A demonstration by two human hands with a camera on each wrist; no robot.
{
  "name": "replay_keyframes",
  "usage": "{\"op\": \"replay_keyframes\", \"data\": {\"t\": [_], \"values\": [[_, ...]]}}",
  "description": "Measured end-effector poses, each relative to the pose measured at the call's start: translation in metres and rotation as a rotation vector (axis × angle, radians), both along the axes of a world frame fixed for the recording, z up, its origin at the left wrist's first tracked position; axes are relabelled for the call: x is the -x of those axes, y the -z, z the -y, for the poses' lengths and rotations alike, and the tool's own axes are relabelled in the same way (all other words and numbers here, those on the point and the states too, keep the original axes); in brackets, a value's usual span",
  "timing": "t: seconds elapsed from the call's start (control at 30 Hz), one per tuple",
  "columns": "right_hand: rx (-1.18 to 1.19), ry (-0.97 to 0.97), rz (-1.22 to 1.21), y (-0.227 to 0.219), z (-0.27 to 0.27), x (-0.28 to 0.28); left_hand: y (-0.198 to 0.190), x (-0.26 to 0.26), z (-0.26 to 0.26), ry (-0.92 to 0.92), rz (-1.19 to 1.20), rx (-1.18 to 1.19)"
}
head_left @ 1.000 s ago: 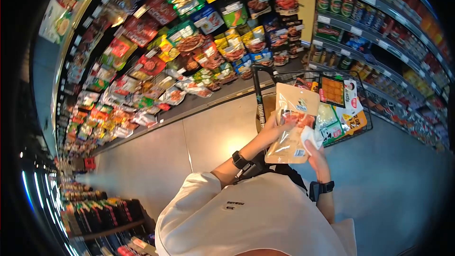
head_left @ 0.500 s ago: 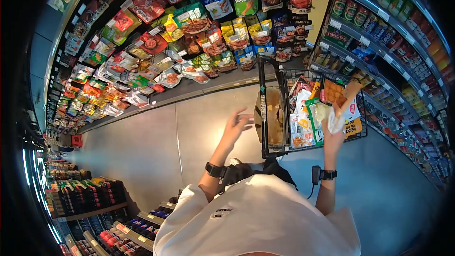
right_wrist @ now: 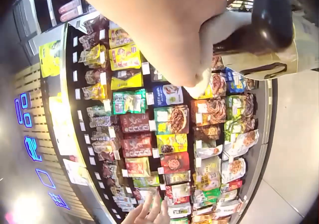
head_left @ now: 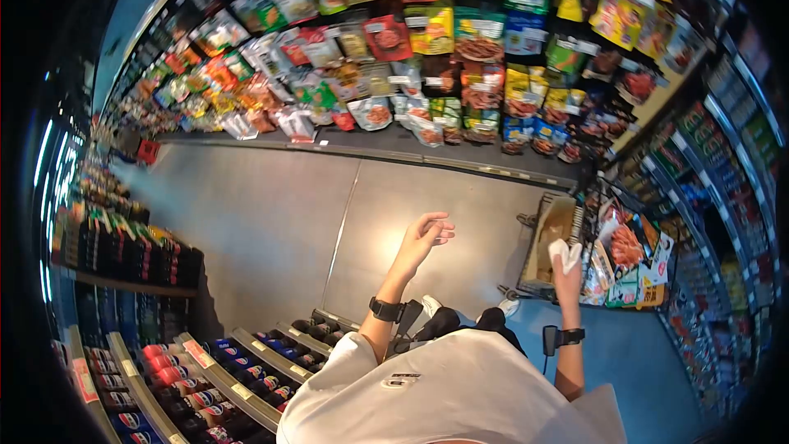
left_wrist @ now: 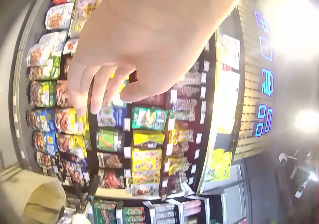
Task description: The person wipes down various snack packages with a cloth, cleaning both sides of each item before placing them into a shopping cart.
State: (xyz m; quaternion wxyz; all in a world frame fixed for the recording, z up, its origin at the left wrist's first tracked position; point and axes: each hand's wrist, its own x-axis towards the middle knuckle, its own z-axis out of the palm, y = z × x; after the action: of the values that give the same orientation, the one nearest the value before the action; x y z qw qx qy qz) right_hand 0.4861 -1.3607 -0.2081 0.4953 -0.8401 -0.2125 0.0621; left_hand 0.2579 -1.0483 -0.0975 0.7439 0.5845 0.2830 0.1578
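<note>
In the head view my left hand (head_left: 426, 237) hangs above the floor, fingers loosely bent and holding nothing; the left wrist view also shows this hand (left_wrist: 144, 50) with relaxed fingers. At the cart's handle bar (head_left: 578, 222), my right hand (head_left: 565, 267) grips a white tissue (head_left: 565, 253). The right wrist view has the tissue (right_wrist: 227, 27) beside the black handle (right_wrist: 271, 17); whether the fingers wrap the bar is hidden. A pack with reddish food (head_left: 626, 247) lies among other packages in the cart (head_left: 674, 288).
Hanging snack packs (head_left: 481, 49) line the rack ahead, above a low dark ledge (head_left: 394, 154). Drink shelves (head_left: 707, 173) stand to the right beyond the cart. Bottle racks (head_left: 197, 353) are at the lower left. A cardboard box (head_left: 552, 238) sits at the cart's near end.
The brown pack has left my hands, and a pack with reddish food shows on top in the cart. My right hand has moved back to the handle. The view has turned left.
</note>
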Motion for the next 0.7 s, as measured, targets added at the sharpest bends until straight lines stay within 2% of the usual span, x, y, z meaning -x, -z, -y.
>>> {"op": "replay_keyframes", "data": {"t": [0.07,0.1,0.13,0.23,0.3,0.33,0.4,0.47,0.5,0.53,0.57,0.6,0.63,0.7], "values": [[0.179,-0.002,0.047,0.008,-0.003,-0.004,0.005,0.041,-0.034,-0.105,-0.014,0.004],[0.183,-0.005,0.062,0.027,-0.001,-0.015,0.007,0.065,-0.050,-0.158,-0.030,0.008],[0.205,-0.006,0.049,0.021,-0.006,-0.014,0.008,0.086,-0.067,-0.218,-0.017,0.014],[0.308,0.106,0.054,0.056,0.000,-0.041,0.010,0.138,-0.100,-0.383,0.007,0.041],[0.359,0.170,-0.012,0.057,-0.004,-0.051,0.006,0.167,-0.112,-0.446,0.012,0.056],[0.342,0.155,-0.059,0.068,0.002,-0.067,0.005,0.179,-0.119,-0.480,0.017,0.060],[0.148,0.165,-0.150,0.095,0.011,-0.093,0.014,0.202,-0.130,-0.498,0.010,0.085],[0.218,0.178,-0.061,0.119,0.021,-0.119,0.028,0.222,-0.142,-0.520,-0.015,0.118],[0.471,0.264,0.093,0.083,0.000,-0.097,0.032,0.232,-0.147,-0.518,-0.006,0.120],[0.342,0.270,0.113,0.073,-0.012,-0.086,0.035,0.242,-0.149,-0.524,-0.009,0.132],[0.545,0.398,0.167,0.068,-0.018,-0.084,0.037,0.251,-0.154,-0.530,-0.009,0.138],[0.558,0.430,0.185,0.059,-0.026,-0.076,0.037,0.258,-0.163,-0.536,-0.007,0.138],[0.674,0.420,0.204,0.063,-0.024,-0.081,0.034,0.265,-0.174,-0.546,-0.020,0.141],[0.670,0.388,0.105,0.046,-0.031,-0.074,0.031,0.280,-0.190,-0.562,-0.059,0.163]]}}
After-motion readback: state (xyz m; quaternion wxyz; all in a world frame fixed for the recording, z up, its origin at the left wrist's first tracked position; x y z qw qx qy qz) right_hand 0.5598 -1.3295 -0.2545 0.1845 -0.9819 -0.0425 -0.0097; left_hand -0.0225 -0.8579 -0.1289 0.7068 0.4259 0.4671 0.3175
